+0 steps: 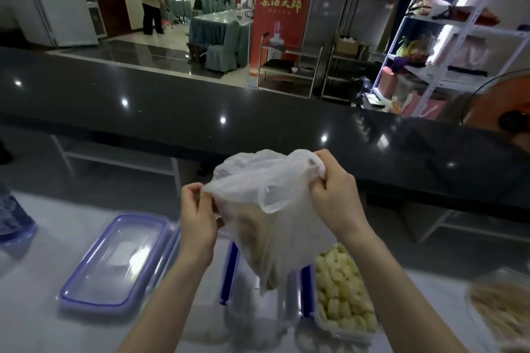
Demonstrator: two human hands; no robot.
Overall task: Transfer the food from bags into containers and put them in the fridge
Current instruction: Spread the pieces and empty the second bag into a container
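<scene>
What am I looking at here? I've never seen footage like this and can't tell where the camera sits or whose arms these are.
There is no machine here. The one picture comes from a wide-angle camera worn on a person's head, looking forward and down, so the two bare arms reaching in from the bottom are that person's own.

The left hand and the right hand each pinch the top edge of a thin white plastic bag with some pale food in it, held up above the white table.

On the table lie a clear lid with a purple rim on the left, an open container under the bag, and beside it a container of yellowish food pieces. At the far right is another blurred heap of food.
</scene>
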